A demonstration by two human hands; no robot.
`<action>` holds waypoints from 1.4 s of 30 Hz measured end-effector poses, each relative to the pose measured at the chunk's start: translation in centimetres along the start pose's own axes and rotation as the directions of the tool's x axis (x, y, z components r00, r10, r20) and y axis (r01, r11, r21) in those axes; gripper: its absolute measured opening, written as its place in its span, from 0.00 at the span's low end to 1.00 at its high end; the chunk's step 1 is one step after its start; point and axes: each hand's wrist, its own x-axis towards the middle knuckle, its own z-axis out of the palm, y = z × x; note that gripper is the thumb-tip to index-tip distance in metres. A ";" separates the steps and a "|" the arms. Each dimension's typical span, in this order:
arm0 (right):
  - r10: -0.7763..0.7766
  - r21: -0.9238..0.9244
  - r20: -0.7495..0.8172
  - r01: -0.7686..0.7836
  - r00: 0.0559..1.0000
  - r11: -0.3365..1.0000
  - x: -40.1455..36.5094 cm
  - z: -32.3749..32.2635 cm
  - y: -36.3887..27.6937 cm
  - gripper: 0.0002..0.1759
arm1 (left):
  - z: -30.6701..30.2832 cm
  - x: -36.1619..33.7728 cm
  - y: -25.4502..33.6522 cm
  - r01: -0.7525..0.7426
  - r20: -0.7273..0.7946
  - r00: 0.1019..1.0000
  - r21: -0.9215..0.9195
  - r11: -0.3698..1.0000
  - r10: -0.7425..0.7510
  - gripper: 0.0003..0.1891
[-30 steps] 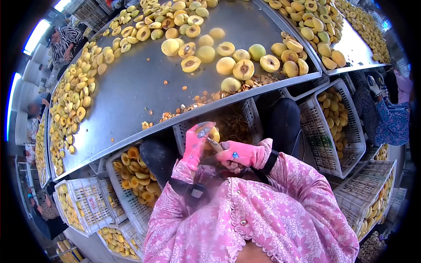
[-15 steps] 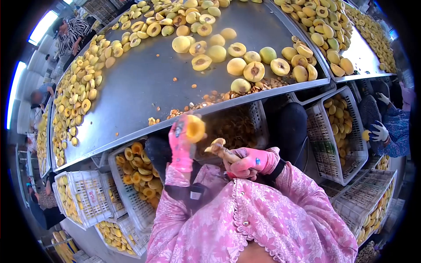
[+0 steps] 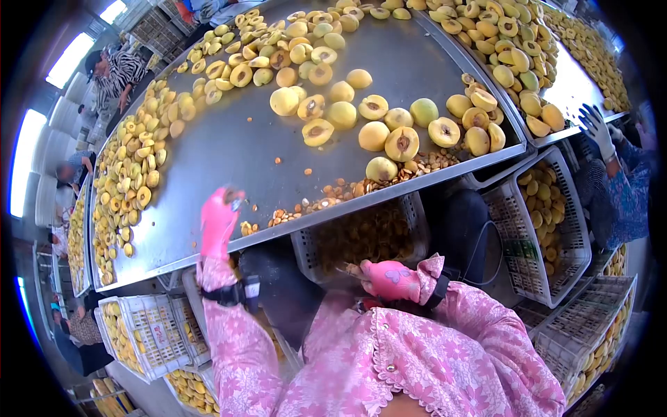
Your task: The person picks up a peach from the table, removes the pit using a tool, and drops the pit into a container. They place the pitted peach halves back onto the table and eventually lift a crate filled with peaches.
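My left hand [image 3: 221, 221], in a pink glove, is raised over the near edge of the metal table [image 3: 229, 167], left of a few small pits. Its fingers are bent and blurred, and no fruit half shows in it. My right hand [image 3: 391, 280], also pink-gloved, is closed around a slim tool [image 3: 353, 271] in front of my body. The tool's tip points left, while its handle is mostly hidden in the fist. Below the table edge, between my knees, stands a crate [image 3: 306, 247] of dark yellow fruit pieces.
Halved apricots [image 3: 401, 143] lie across the table, with brown pits [image 3: 333, 191] along its near edge. Crates of fruit stand at the left [image 3: 149, 340] and right [image 3: 556, 278]. A co-worker's gloved hand [image 3: 599, 132] is raised at the far right.
My left hand has moved left and away from my right hand; the hollowed apricot half it held no longer shows. My right hand has lowered slightly, and the fruit piece at the tool's tip is gone.
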 end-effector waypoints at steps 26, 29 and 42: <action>0.453 0.733 -0.185 -0.184 0.872 0.655 0.7 -12.8 -10.5 0.11 | 7.4 -4.7 9.9 0.426 0.425 0.904 -0.905 -0.003 -0.040 0.18; 0.459 0.684 -0.222 -0.197 0.860 0.702 0.7 -12.0 -10.7 0.12 | 7.4 -7.1 11.1 0.397 0.398 0.917 -0.917 -0.039 -0.017 0.17; 0.336 0.446 -0.481 -0.104 0.810 0.889 0.5 -9.0 -10.4 0.12 | 7.6 -10.5 13.2 0.331 0.331 0.936 -0.943 -0.013 -0.118 0.17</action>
